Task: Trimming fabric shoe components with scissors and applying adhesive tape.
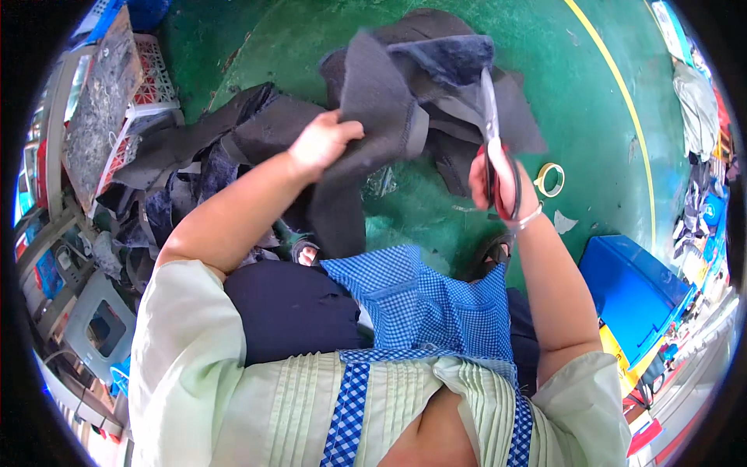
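My left hand [323, 142] grips a long piece of dark grey fabric [376, 101], holding it up off the floor with fingers closed round its edge. In my right hand [498, 183] is a pair of scissors [489, 109] with red and black handles. Their blades point away from me, close to a dark blue plush-like part [447, 61] of the fabric. Whether the blades are on the fabric or in front of it I cannot tell. More dark fabric hangs and lies beyond both hands.
Dark fabric scraps [179, 194] pile up on the green floor [296, 47] at left, beside a red and white plastic basket [153, 74]. At right lie a roll of tape [550, 180] and a blue bin [630, 288]. A grey stool [99, 327] stands at lower left.
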Demonstrator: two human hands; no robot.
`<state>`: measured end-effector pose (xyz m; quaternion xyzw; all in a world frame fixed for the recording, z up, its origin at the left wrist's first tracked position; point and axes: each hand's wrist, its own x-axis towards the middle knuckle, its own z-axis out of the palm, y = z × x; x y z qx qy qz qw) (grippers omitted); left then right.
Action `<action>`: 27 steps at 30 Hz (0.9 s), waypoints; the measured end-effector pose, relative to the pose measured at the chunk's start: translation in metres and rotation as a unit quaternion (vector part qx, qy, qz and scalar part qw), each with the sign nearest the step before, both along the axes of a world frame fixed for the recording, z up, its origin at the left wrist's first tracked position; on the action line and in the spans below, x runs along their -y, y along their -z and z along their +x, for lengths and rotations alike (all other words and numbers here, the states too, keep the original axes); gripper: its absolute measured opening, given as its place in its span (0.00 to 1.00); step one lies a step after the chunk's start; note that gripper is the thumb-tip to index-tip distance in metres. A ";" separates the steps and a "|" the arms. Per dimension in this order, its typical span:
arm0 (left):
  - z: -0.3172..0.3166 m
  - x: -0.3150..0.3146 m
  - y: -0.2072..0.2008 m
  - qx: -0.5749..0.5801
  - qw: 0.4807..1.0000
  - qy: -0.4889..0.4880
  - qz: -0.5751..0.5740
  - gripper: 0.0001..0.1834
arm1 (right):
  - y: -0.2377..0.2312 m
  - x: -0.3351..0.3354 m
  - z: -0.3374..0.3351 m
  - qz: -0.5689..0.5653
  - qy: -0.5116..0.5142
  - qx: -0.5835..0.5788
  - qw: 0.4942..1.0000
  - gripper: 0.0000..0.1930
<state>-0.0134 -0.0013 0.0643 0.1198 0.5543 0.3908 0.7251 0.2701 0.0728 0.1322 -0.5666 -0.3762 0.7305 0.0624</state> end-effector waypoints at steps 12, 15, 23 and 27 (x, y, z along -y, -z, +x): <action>-0.041 -0.001 -0.005 -0.018 0.991 0.119 0.055 0.24 | 0.045 0.002 -0.027 -0.189 -0.234 -0.007 0.954 0.40; -0.050 -0.003 -0.006 -0.048 0.989 0.132 0.043 0.23 | 0.044 -0.006 -0.037 -0.182 -0.244 -0.006 0.952 0.40; -0.071 0.001 -0.010 -0.052 0.979 0.184 0.074 0.24 | 0.048 -0.010 -0.048 -0.206 -0.216 -0.064 0.952 0.38; -0.070 0.003 -0.009 -0.052 0.981 0.174 0.061 0.24 | 0.047 -0.008 -0.058 -0.121 -0.198 -0.010 0.973 0.33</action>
